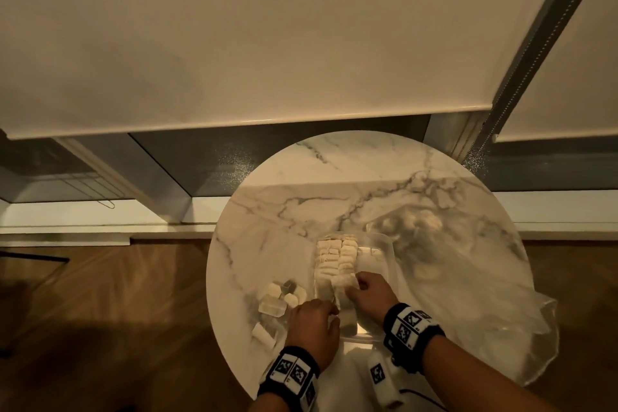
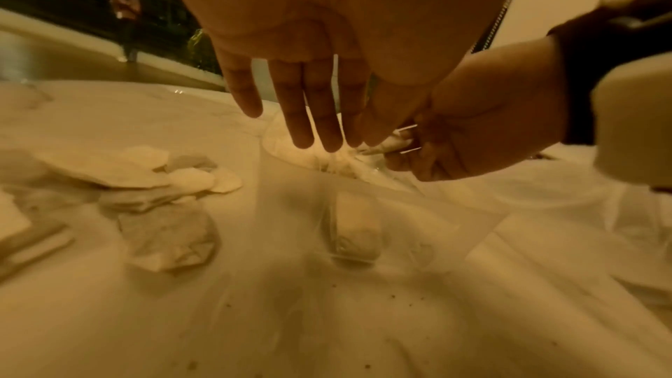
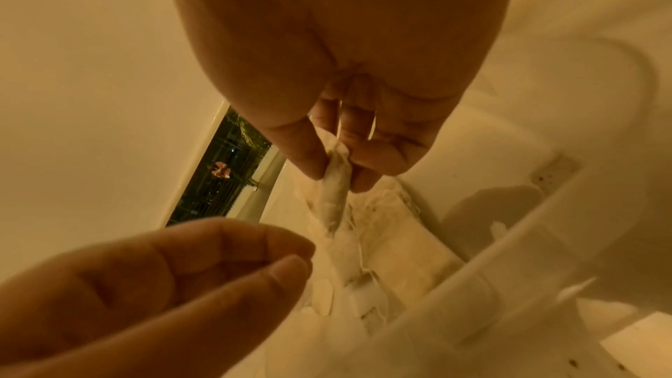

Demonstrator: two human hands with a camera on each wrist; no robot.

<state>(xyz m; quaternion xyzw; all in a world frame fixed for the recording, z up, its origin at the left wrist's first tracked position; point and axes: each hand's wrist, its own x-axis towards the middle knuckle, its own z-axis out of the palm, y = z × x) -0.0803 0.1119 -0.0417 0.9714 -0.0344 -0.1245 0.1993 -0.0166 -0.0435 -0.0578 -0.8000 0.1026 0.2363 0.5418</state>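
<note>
The right hand [image 3: 338, 68] pinches a tea bag [image 3: 336, 191], surely light, soft and easily torn, by its top edge, while the left hand [image 2: 327, 39] beside it hangs open, empty.

Table top [image 1: 334, 184]: white marble look, grey wiggly lines. Tea bags [image 1: 336, 256] in rows: creamy white, thin pale strings. Tea bag [image 3: 335, 193] up close: pale greyish white. Box [image 1: 388, 252]: see-through plastic. Plastic bag [image 1: 485, 321]: see-through, shiny. Wristbands [image 1: 413, 328]: black, white squares with black blocky marks. Floor [image 1: 117, 294]: brown wood stripes. Blind [image 1: 234, 43]: plain cream.
</note>
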